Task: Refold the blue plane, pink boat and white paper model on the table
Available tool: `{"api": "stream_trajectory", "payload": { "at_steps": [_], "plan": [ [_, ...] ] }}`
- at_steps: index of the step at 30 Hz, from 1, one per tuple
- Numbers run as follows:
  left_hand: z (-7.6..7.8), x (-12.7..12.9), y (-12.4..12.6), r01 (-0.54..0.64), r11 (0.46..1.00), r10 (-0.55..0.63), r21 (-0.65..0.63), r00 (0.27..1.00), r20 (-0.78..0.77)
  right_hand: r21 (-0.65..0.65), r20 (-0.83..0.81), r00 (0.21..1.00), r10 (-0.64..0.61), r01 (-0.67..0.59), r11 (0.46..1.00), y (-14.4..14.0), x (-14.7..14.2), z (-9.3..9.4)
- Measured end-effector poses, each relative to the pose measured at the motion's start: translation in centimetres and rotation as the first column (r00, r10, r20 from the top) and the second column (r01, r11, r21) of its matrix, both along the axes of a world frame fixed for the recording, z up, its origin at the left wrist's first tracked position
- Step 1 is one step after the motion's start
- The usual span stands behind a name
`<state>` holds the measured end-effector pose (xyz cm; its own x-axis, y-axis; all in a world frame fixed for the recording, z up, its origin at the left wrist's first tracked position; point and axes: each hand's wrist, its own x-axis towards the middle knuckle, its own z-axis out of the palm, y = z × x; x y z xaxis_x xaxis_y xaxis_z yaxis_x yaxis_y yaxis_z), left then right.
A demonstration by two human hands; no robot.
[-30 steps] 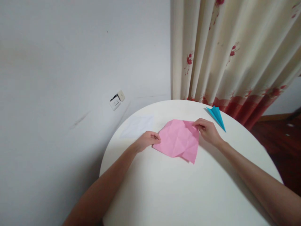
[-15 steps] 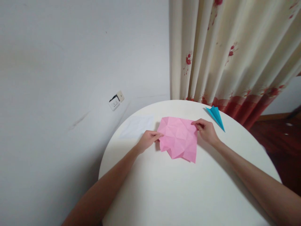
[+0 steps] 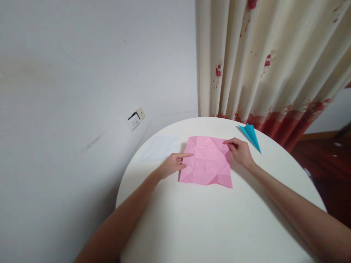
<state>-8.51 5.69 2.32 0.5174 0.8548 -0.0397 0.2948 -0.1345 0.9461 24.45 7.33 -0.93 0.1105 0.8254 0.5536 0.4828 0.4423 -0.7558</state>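
Note:
A sheet of pink paper (image 3: 206,160), crossed by many fold creases, lies spread on the round white table (image 3: 219,226). My left hand (image 3: 173,164) is at its left edge, forefinger stretched over the paper and thumb apart from it, pinching nothing. At the upper right edge, my right hand (image 3: 239,150) has thumb and forefinger closed on the paper. Just beyond that hand rests a folded blue paper plane (image 3: 251,136). To the left of the pink sheet is a white sheet of paper (image 3: 159,148), lying flat.
A pale wall (image 3: 82,73) with a socket (image 3: 134,121) runs along the table's left side. Behind the table hangs a cream curtain (image 3: 233,65) with red flowers. Dark reddish floor (image 3: 323,157) shows at the right.
My left hand has let go of the paper's left edge and its fingers have spread. The lower left of the sheet has unfolded and flattened. My right hand stays in place.

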Motion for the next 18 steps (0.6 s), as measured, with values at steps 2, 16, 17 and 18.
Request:
{"api": "stream_trajectory", "payload": {
  "at_steps": [2,16,17,18],
  "plan": [
    [-0.3,0.2,0.0,0.037,0.999,-0.038,0.025,0.998,0.046,-0.006,-0.003,1.0,0.005,-0.005,1.0,-0.1,0.0,0.1],
    [1.9,-6.1,5.0,-0.272,0.959,0.282,-0.078,0.932,0.227,-0.09,0.031,0.996,-0.087,0.089,0.992,0.5,0.2,-0.8],
    [2.3,-7.5,5.6,-0.289,0.953,0.302,-0.091,0.93,0.207,-0.085,0.05,0.996,-0.077,0.081,0.993,0.5,0.1,-0.9],
    [2.6,-8.9,6.1,-0.314,0.945,0.325,-0.09,0.928,0.18,-0.081,0.066,0.996,-0.066,0.071,0.994,0.6,0.0,-1.0]
  ]
}}
